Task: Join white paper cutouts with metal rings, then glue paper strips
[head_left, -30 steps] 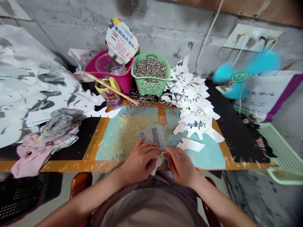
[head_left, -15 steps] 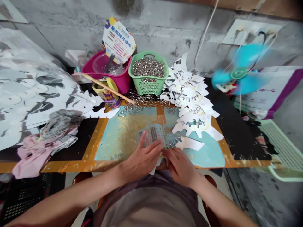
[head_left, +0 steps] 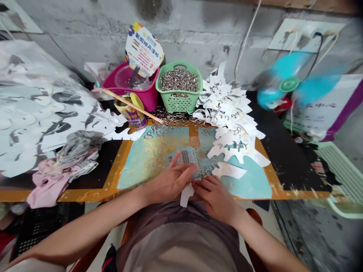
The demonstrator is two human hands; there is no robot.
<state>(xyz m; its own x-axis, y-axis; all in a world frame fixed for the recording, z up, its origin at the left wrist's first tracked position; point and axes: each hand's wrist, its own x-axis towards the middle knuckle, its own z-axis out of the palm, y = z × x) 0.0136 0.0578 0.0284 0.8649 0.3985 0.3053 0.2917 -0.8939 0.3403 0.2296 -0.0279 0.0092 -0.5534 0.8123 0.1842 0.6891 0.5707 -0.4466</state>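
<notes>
At the table's front edge, my left hand (head_left: 172, 181) is closed on a white cut-out piece (head_left: 186, 195), its index finger raised. The lower tip of this piece hangs below the fingers. My right hand (head_left: 217, 198) meets it from the other side, fingers curled and pressed against the same piece; the fingertips are partly hidden. A few metal rings (head_left: 204, 175) show just beyond my fingertips. Another white cut-out (head_left: 230, 170) with a wire loop lies to the right. Under both hands is a glue-stained blue sheet (head_left: 147, 158).
A green basket (head_left: 179, 102) of metal rings stands by a magenta basket (head_left: 113, 87). In front are loose rings (head_left: 161, 128) and a tin (head_left: 134, 117) with a stick across it. White cut-outs (head_left: 232, 117), a cloth (head_left: 53, 170) and a spinning fan (head_left: 289, 84) flank the work area.
The view has shifted slightly. More of the white piece shows below my left hand, whose fingers have moved a little. Both hands stay together at the table's edge.
</notes>
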